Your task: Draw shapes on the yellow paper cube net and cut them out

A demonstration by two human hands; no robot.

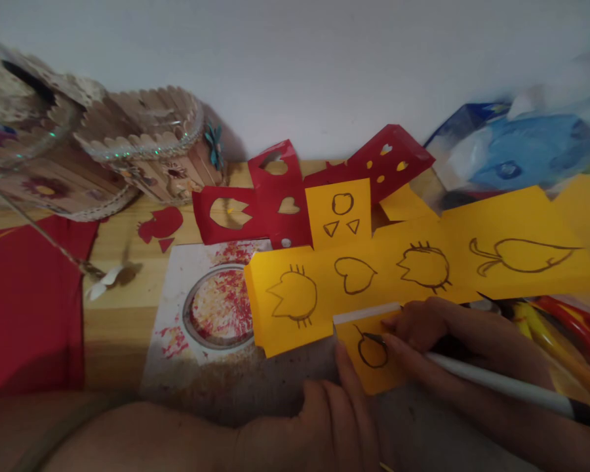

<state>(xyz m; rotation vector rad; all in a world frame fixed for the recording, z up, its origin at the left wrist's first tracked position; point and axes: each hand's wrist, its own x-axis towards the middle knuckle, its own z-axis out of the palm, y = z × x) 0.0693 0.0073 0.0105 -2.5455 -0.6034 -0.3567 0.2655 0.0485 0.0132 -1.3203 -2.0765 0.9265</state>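
A yellow card cutout (319, 262) with several flaps lies in front of me, bearing dark outlines of fish-like shapes, a heart, triangles and circles. My right hand (423, 334) grips a white marker (491, 377), its dark tip at a circle with a short line on the lower flap (373, 380). The fingers of that hand also rest against the flap's right edge. From the lower left, my left hand (329, 419) holds the flap's left edge, one finger along it and the others curled. What lies beneath those curled fingers is hidden.
Red card with cut-out shapes (278, 223) stands behind the yellow one. A small red cutout (164, 223), a tape roll (189, 321) on a stained white sheet (164, 367) and red card (29, 314) lie left. Wooden-stick baskets (152, 131) stand behind; coloured markers (565, 347) lie right.
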